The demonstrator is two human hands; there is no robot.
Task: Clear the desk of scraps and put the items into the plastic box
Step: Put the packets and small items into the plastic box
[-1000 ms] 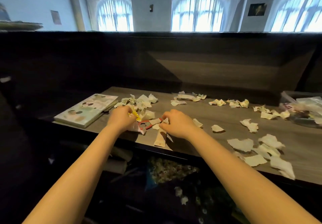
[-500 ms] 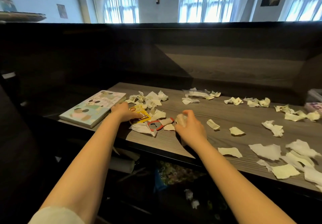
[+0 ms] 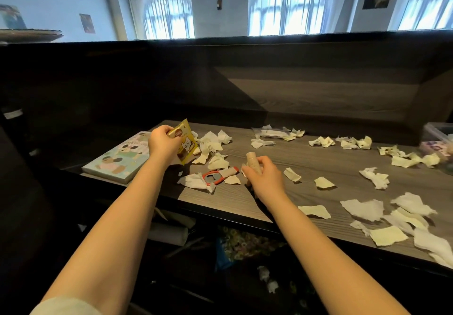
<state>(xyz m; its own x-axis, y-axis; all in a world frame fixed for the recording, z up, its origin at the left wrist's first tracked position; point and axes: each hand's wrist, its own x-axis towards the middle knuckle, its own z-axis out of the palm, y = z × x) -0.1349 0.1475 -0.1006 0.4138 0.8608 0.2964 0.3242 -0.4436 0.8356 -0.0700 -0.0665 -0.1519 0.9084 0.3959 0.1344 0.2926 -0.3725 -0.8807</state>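
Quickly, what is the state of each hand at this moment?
Left hand: holds a flat yellow printed packet.
Right hand: holds a small beige cylindrical tube.

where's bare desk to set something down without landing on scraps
Widest bare patch: middle of the desk, between the back row of scraps and the right hand, running to the crumpled white scrap. A narrower strip along the front edge below the red-handled tool. Crowded: the front-right pile and the cluster by the left hand.
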